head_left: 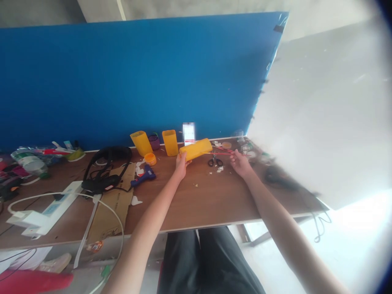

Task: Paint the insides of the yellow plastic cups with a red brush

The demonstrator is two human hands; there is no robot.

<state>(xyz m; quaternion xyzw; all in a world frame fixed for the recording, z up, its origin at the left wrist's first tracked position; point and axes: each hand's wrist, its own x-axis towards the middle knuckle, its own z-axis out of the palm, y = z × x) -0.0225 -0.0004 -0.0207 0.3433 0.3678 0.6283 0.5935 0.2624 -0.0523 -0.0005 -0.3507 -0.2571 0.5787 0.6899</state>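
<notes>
My left hand (182, 164) grips one end of a yellow tube-shaped container (196, 149), tilted on its side above the table. Pinched in my right hand (240, 163) is a thin red paintbrush (223, 153), its tip at the container's right end; whether it touches cannot be made out. Below the brush lie scissors (215, 162) with dark handles. Two more yellow containers, a leaning one (141, 143) and an upright one (170, 143), stand at the back. An open orange jar (150, 158) sits in front of them.
A blue glue gun (143, 175), black headphones (105, 169), cardboard (118, 204) and a white power strip (58, 206) with a looping cable occupy the left. A lit phone (189, 132) leans against the blue panel (137, 77). White scraps (219, 169) lie near the scissors.
</notes>
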